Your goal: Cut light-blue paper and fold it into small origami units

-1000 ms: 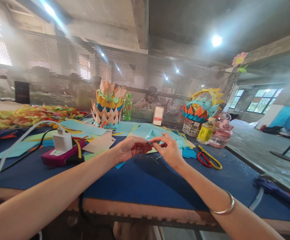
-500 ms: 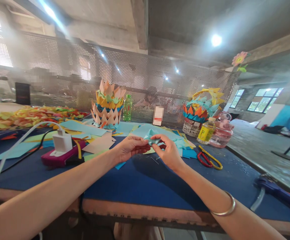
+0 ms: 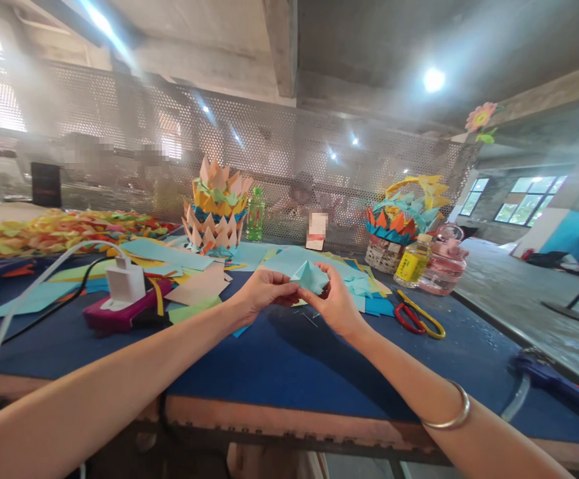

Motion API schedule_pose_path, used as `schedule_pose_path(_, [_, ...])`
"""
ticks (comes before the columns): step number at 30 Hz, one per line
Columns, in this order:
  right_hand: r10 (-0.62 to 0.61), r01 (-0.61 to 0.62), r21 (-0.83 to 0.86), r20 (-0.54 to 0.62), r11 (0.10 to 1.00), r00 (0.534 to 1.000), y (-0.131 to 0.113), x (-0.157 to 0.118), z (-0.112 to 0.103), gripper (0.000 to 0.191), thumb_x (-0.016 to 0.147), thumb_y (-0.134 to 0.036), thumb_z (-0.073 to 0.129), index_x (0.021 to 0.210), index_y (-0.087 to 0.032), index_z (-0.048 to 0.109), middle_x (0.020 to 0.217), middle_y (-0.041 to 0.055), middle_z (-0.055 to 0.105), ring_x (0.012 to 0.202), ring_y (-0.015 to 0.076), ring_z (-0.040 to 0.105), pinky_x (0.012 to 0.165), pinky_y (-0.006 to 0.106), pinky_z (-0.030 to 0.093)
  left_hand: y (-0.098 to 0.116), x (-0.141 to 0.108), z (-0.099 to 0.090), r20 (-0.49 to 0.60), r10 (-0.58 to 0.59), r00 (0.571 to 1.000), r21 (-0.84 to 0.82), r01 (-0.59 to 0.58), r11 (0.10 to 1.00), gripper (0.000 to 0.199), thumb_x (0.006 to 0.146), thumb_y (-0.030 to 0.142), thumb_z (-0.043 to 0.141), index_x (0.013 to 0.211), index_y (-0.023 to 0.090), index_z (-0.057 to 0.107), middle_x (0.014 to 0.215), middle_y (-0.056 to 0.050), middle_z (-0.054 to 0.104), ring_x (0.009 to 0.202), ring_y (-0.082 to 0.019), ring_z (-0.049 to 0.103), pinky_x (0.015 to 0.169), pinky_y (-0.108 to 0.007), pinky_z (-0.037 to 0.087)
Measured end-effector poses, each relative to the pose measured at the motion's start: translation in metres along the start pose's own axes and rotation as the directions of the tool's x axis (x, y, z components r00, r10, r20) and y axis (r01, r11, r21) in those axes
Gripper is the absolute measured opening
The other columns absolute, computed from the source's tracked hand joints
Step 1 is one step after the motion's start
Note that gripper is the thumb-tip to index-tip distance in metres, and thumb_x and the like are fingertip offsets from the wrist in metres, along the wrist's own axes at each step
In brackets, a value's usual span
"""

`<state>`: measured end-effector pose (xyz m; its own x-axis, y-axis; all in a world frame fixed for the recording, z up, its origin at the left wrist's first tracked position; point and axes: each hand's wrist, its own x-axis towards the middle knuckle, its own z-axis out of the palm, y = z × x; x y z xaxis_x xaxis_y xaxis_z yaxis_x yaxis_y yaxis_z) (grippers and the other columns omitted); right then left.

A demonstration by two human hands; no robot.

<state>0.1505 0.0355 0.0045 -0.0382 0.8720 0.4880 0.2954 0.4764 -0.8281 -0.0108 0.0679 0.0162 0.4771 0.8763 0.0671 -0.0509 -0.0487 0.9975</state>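
A small folded piece of light blue paper (image 3: 309,277) with a pointed top is held over the blue tabletop (image 3: 269,372). My left hand (image 3: 268,289) pinches its left corner between thumb and fingers. On the other side, my right hand (image 3: 333,296) grips it, with the thumb at the lower edge and the fingers behind. Sheets of light blue paper (image 3: 294,258) lie beyond the hands. Just to the right of my right hand are more folded light blue pieces (image 3: 361,286).
Scissors (image 3: 419,320) lie on the right, near a yellow-labelled bottle (image 3: 411,263) and a pink jug (image 3: 443,266). A glue gun (image 3: 543,372) sits at the right edge. Paper baskets (image 3: 214,213) stand behind. Left are a power strip (image 3: 114,316) and a white cable (image 3: 34,286).
The folded paper has been turned and opened out a little, so its pointed face shows more. My right hand's fingers have shifted behind it; my left hand keeps its pinch.
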Motion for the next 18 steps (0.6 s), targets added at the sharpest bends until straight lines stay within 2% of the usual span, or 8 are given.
schedule_pose_path(5, [0.003,-0.003,-0.005,-0.004,1.000,1.000,-0.0009,0.0012,-0.0017,0.050,0.065,-0.036,0.068,0.105,-0.019,0.043,0.075,-0.0013,0.055,0.058,0.0108,0.050,0.053,0.024,0.044,-0.0004,-0.0009,-0.0012,0.015,-0.016,1.000,0.003,0.016,1.000,0.026,0.061,0.034,0.073,0.069,0.010,0.067,0.070,-0.007,0.068,0.063,-0.012,0.061,0.067,-0.025,0.047])
schedule_pose_path(11, [0.034,-0.034,0.066,0.001,0.997,0.999,0.0000,0.0029,-0.0013,0.058,0.060,-0.036,0.072,0.107,-0.021,0.042,0.075,-0.0018,0.055,0.057,0.0107,0.051,0.055,0.025,0.045,-0.0006,0.0002,-0.0014,0.012,-0.069,0.998,-0.070,0.070,0.995,0.024,0.057,0.031,0.076,0.062,0.010,0.065,0.063,-0.004,0.066,0.062,-0.012,0.061,0.069,-0.025,0.047])
schedule_pose_path(18, [0.033,-0.038,0.111,0.045,0.993,0.998,-0.0075,0.0018,-0.0013,0.054,0.060,-0.029,0.072,0.105,-0.021,0.042,0.071,-0.0041,0.053,0.053,0.0089,0.048,0.051,0.023,0.043,0.0006,-0.0007,0.0013,-0.007,-0.064,0.998,-0.111,0.063,0.992,0.025,0.051,0.027,0.079,0.063,0.010,0.065,0.060,-0.003,0.065,0.058,-0.010,0.059,0.069,-0.025,0.046])
